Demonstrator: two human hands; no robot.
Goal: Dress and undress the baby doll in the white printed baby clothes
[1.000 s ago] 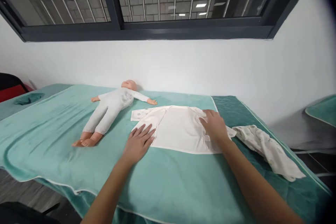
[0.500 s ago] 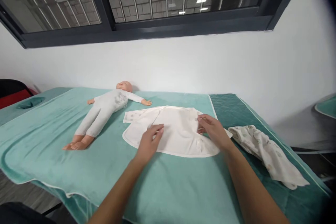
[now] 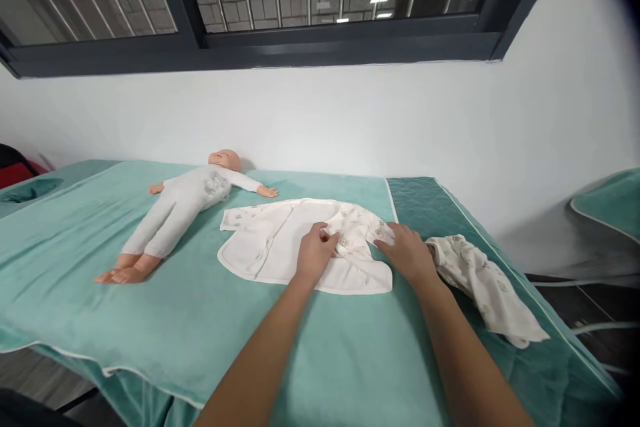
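Head view: a doll (image 3: 180, 203) is laid well left of the left hand (image 3: 314, 257). A white garment (image 3: 285, 247) is spread beneath and between both hands. The left thumb and fingertips are closed toward each other at the patterned panel (image 3: 350, 220); whether fabric is pinched cannot be told. The right fingers are laid over the sleeve (image 3: 379, 231); grip by the right hand (image 3: 410, 255) cannot be confirmed. Light, even tension should be applied, with seams kept untwisted. Crumpled cloth (image 3: 493, 287) is placed beside the right hand.
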